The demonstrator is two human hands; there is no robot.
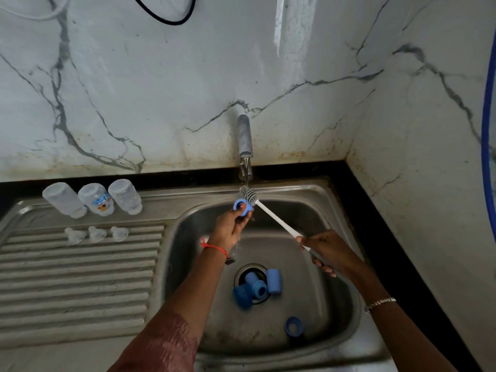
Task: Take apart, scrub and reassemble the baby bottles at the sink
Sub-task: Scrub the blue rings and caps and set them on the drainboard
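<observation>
A: What's closest to us?
B: A reddish sleeve (163,345) on the left arm, which reaches over the sink (188,237).
A: And the hands?
B: The left hand (232,224), with a red thread (214,247) at the wrist, pinches a blue ring (243,206) by its edge under the tap (245,140). The right hand (327,251), fingers curled, grips the far end of the bottle brush (248,195) by its white handle. The bristles sit against the ring, in the running water.
A: Where are the bottles?
B: Three clear bottles (97,200) stand upside down in a row at the back of the drainboard (80,277), left of the basin. Three clear teats (97,233) lie in a row just in front of them.
A: Anything in the basin?
B: Blue caps (273,281) clustered on the drain, and a second ring (294,326) near the front wall.
</observation>
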